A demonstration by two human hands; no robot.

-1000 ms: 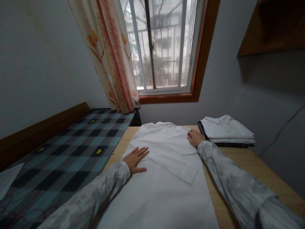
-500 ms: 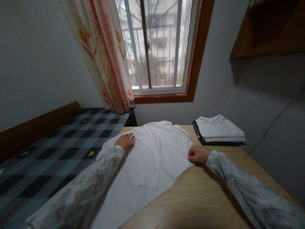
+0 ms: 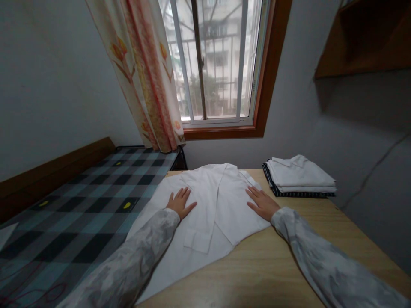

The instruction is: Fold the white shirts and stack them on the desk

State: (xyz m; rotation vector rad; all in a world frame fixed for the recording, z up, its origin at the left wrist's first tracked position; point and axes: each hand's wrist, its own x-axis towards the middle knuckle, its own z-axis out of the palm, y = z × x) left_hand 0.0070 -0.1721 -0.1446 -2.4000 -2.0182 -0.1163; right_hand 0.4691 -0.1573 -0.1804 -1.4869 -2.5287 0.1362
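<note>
A white long-sleeved shirt (image 3: 205,205) lies spread on the wooden table, one sleeve (image 3: 201,239) laid over its body with the cuff toward me. On its left part rests my left hand (image 3: 181,203), palm down with the fingers spread. My right hand (image 3: 261,203) lies flat on the shirt's right edge, fingers apart as well. Neither hand grips the cloth. Part of the shirt's left side is hidden under my left forearm.
A stack of folded clothes (image 3: 300,175), white over black, sits at the table's back right. The bare wooden tabletop (image 3: 257,265) shows at the front. Left of the table is a bed with a checked cover (image 3: 96,205). A curtain (image 3: 147,85) hangs by the window.
My right hand has opened from a pinch at the shirt's right edge and now lies flat on it. My left hand has moved slightly toward me and right, fingers spreading.
</note>
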